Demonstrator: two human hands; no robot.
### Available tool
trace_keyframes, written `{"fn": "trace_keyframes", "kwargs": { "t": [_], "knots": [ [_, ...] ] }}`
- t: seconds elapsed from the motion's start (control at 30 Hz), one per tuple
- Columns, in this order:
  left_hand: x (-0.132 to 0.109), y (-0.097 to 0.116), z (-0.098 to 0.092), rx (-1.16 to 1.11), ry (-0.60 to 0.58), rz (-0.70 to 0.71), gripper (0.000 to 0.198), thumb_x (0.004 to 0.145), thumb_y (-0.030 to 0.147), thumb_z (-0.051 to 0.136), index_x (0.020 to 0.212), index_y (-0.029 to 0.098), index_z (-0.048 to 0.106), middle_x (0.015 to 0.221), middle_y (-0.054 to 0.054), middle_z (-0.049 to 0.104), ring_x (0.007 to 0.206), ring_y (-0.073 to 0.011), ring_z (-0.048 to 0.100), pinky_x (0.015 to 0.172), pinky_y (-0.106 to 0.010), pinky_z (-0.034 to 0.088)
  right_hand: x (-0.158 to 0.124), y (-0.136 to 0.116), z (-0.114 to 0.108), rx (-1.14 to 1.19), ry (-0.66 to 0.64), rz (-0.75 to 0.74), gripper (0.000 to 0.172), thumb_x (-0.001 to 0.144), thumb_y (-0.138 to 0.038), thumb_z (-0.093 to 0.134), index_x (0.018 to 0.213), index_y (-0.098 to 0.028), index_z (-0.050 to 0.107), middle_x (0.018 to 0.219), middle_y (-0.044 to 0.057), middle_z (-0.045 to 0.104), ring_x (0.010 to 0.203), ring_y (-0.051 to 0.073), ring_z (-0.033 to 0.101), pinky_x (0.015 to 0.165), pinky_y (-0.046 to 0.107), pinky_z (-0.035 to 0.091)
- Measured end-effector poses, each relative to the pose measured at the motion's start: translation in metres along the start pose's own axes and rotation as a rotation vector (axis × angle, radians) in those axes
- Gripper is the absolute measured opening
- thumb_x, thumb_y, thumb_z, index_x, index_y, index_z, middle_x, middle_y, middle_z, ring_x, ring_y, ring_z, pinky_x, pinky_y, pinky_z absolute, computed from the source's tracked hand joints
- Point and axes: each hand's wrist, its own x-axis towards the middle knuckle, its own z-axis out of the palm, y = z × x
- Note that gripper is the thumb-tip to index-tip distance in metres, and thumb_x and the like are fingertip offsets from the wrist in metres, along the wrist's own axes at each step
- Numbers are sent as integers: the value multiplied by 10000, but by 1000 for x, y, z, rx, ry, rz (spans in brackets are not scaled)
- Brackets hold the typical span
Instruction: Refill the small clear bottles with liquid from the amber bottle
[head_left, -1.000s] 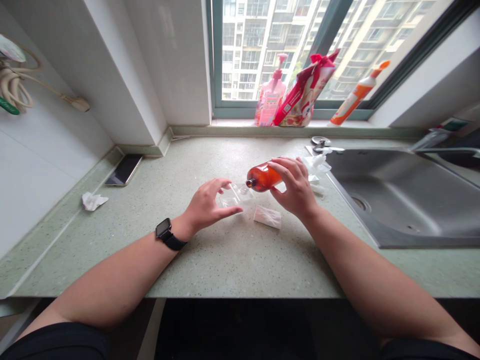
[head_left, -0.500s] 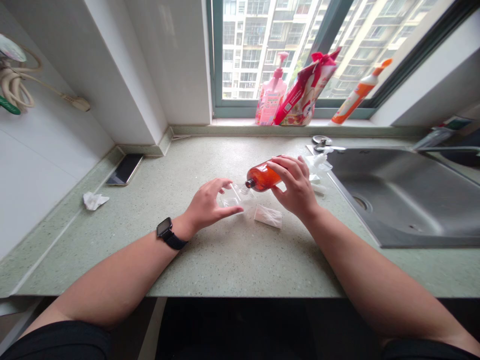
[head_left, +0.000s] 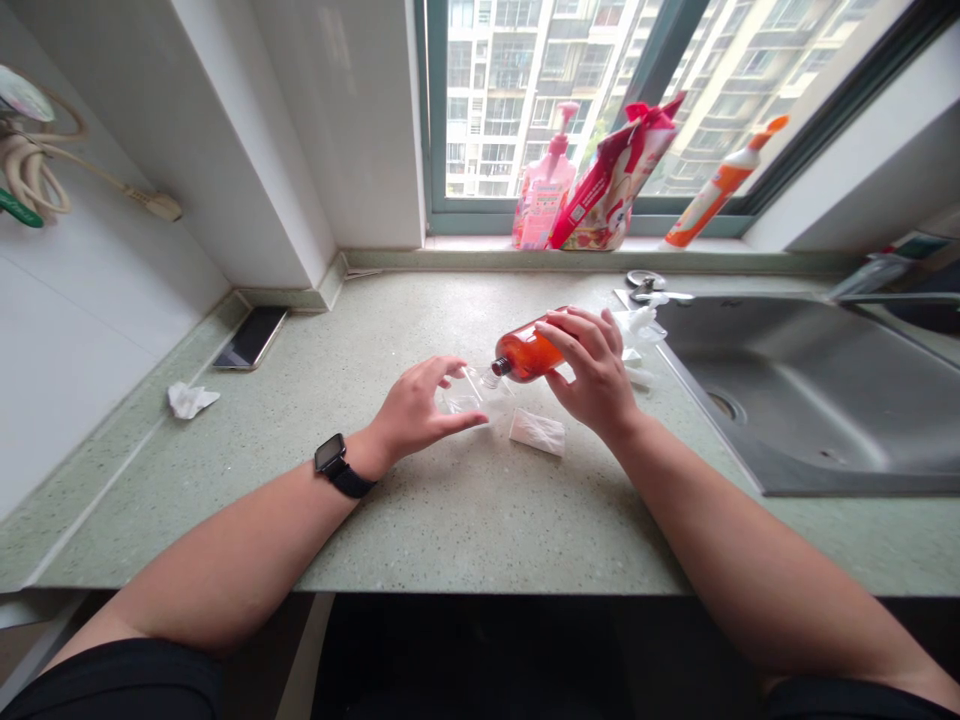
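My right hand (head_left: 594,375) grips an amber bottle (head_left: 525,356) tipped on its side, its open neck pointing left and down. The neck meets the mouth of a small clear bottle (head_left: 469,395) that stands on the green speckled counter (head_left: 450,500). My left hand (head_left: 414,410), with a black watch on the wrist, curls around that clear bottle and steadies it. A folded white tissue (head_left: 536,431) lies on the counter just under my right hand. A white pump head (head_left: 637,325) lies behind my right hand.
A steel sink (head_left: 810,395) fills the right side. On the sill stand a pink pump bottle (head_left: 546,195), a red refill pouch (head_left: 611,180) and an orange bottle (head_left: 712,190). A phone (head_left: 251,337) and a crumpled tissue (head_left: 187,400) lie at left.
Almost nothing: the amber bottle and my right hand have risen very slightly; my left hand keeps its hold.
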Motion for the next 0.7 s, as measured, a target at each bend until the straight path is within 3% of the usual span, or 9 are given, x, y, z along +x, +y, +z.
{"fn": "trace_keyframes", "kwargs": {
  "t": [0.2,0.7],
  "knots": [
    [0,1,0,-19,-4,-2,698,801,658,855,1278,206,619,1177,-87,746,993,-237,743,885,-396,626,0,0,0,1,-10,15,847,873,-81,681,1592,-437,410,1482,44,635,1450,344,542,1286,660,321],
    [0,0,1,-33,-19,-22,745,790,683,849,1313,209,610,1209,-99,743,1011,-245,754,899,-409,633,3,-4,-4,-31,28,-14,752,875,-56,688,1521,-384,485,1431,73,655,1432,342,566,1271,667,350]
  ]
}}
